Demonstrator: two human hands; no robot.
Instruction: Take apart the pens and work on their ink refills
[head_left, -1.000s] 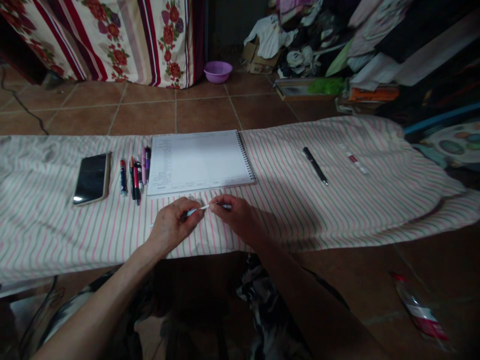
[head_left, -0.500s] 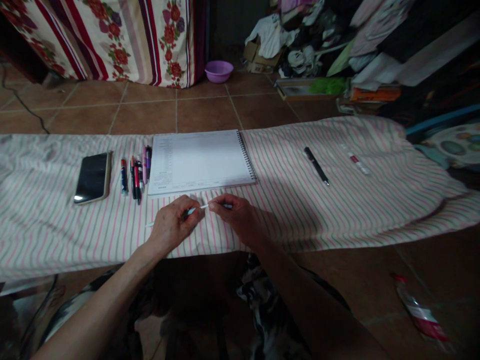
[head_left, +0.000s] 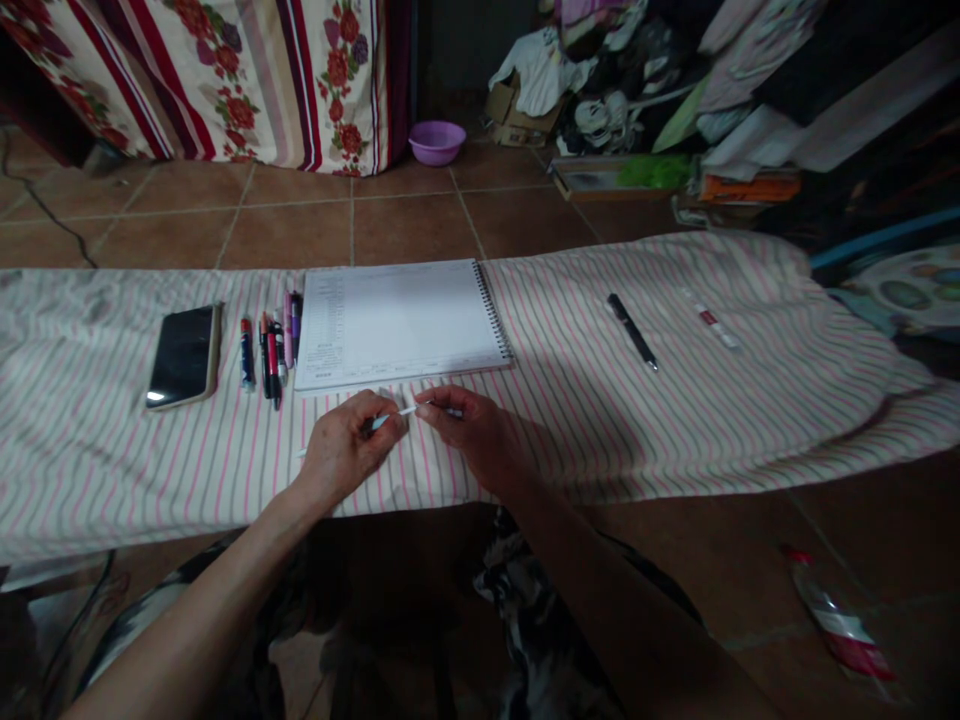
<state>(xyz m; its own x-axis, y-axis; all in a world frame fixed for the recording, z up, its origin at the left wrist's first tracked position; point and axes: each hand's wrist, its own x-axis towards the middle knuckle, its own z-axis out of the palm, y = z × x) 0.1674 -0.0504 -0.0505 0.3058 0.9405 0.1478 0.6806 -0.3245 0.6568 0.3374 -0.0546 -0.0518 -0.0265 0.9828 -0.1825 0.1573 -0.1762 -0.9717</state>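
Just in front of the notebook, my left hand is closed around a slim white and pale blue pen, whose thin end pokes out past the wrist side. My right hand pinches the narrow white part at the other end between thumb and fingertips. A small gap separates the two hands, bridged by that thin white length. Whether it is one piece or two I cannot tell. The spiral notebook lies open beyond my fingers, with a blank white area and printed margins.
Left of the notebook lie several pens and a dark-screened phone. To the right are a black pen and a clear-and-white stick-like item. A striped cloth covers the table. A bottle and purple basin are on the floor.
Hardly anything differs. The pen's left end sticks out slightly less past my left hand, and both hands have shifted very slightly.
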